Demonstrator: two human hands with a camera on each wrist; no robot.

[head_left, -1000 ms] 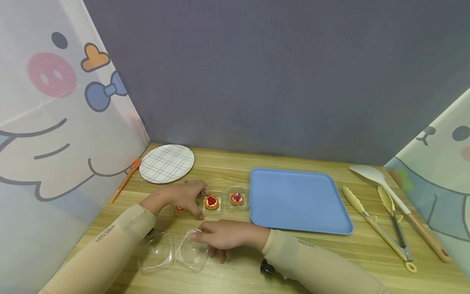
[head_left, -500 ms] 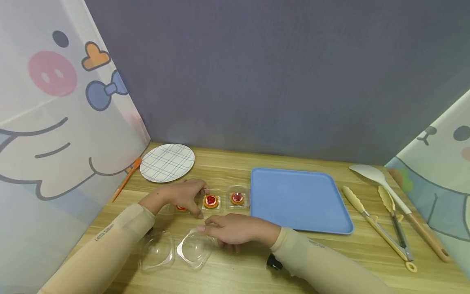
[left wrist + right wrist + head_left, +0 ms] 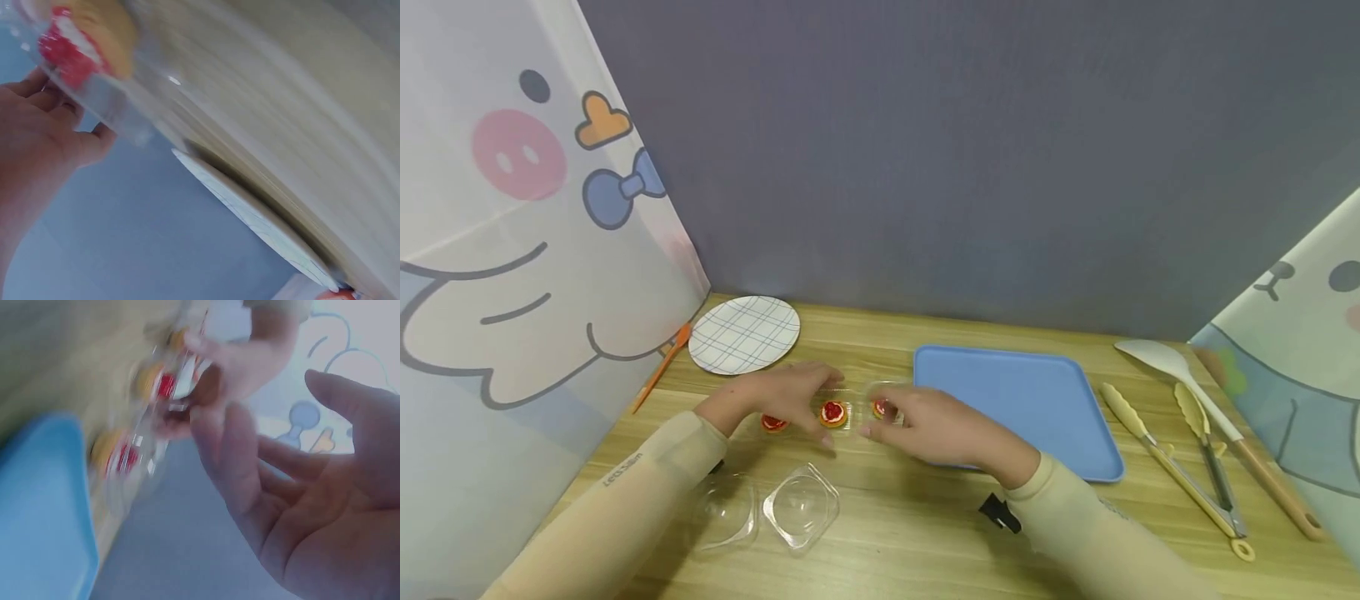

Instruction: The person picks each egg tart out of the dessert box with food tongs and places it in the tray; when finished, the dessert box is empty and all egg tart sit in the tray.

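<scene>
A row of small tarts with red topping and white cream sits in clear plastic boxes on the wooden table: a left tart (image 3: 774, 423), a middle tart (image 3: 832, 414) and a right tart (image 3: 878, 409). My left hand (image 3: 784, 397) is over the left and middle boxes, thumb and fingers spread apart. Above the right box is my right hand (image 3: 943, 429), partly hiding its tart; the right wrist view shows that hand's fingers apart, gripping nothing. Nearer to me lie two clear domed lids, one square-on lid (image 3: 801, 507) and one beside my left sleeve (image 3: 724, 517).
A blue tray (image 3: 1015, 408) lies right of the boxes. A checked oval plate (image 3: 745, 333) and an orange slim utensil (image 3: 661, 369) are at the back left. Tongs (image 3: 1206, 467) and a white spoon with a wooden handle (image 3: 1240, 433) lie at right.
My right hand has let go of the nearer right lid and moved right and away from me, over the right box. The left hand's thumb has shifted slightly right.
</scene>
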